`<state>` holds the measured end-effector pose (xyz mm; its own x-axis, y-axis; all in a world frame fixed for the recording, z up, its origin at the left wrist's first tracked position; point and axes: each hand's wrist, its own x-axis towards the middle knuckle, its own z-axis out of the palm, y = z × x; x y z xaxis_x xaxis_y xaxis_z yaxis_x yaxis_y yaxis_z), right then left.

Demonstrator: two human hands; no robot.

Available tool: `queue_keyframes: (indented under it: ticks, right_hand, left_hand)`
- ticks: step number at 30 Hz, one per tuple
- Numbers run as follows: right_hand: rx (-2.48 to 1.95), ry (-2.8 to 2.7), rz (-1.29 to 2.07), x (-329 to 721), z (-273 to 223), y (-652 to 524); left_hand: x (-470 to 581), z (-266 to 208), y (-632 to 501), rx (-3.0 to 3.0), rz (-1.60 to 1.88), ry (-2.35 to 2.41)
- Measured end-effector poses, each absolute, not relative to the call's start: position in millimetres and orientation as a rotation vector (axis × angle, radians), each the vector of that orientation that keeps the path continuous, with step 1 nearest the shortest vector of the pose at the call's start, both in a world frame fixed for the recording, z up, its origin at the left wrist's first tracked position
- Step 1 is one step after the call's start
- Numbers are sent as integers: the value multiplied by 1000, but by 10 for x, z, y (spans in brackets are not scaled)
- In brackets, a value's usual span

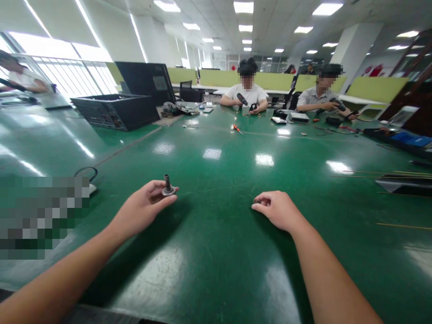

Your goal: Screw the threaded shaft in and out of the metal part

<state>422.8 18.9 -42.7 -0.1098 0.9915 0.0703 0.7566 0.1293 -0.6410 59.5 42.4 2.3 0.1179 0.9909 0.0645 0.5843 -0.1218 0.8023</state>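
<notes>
"bright ceiling lights (243,7) shine back off a green table (216,243). who else is around it?"

"across from me, a person in a white shirt (258,93) holds a dark tool (241,98). to the right of them, another person (312,100) is also busy with both hands. an orange screwdriver (237,129) lies on the table between us."

"and your left grip (137,213)?"

"it's pinching a metal piece (168,188) between thumb and fingers, just above the table. its round, flat base sits in my fingers and the narrow stem points up."

"what about the right grip (280,210)?"

"thumb and fingertips are pressed together on a small dark piece (255,201), well apart from the metal one. my fingers hide most of it, so i can't tell what it is."

"anything off to the sides?"

"a big black box (138,116) stands at the far left, with a black panel (145,81) upright behind it. on my right, thin yellowish rods (405,226) lie near the table's edge."
</notes>
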Motion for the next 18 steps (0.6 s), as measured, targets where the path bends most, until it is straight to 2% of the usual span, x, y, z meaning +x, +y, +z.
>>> queue_keyframes:
  ticks: [5, 11, 13, 15, 18]
  right_hand:
    - [-1622, -1866, 670, 4175, -434, 159]
    - [-1570, -1846, 666, 4105, -388, 108]
    - [-1528, -1813, 720, 4076, -346, 85]
    - [-1452, -1771, 867, 4028, -298, 51]
    - [-1282, -1737, 1215, 3916, -246, -21]
  left_hand:
    - [-67, -30, 184, 2041, 538, 1913]
    - [-413, -93, 8, 2126, 501, 1957]
    - [-415, -66, -31, 2216, 651, 2071]
    - [-313, -3, -77, 2380, 958, 2135]
    - [83, 112, -158, 2818, 1291, 1652]
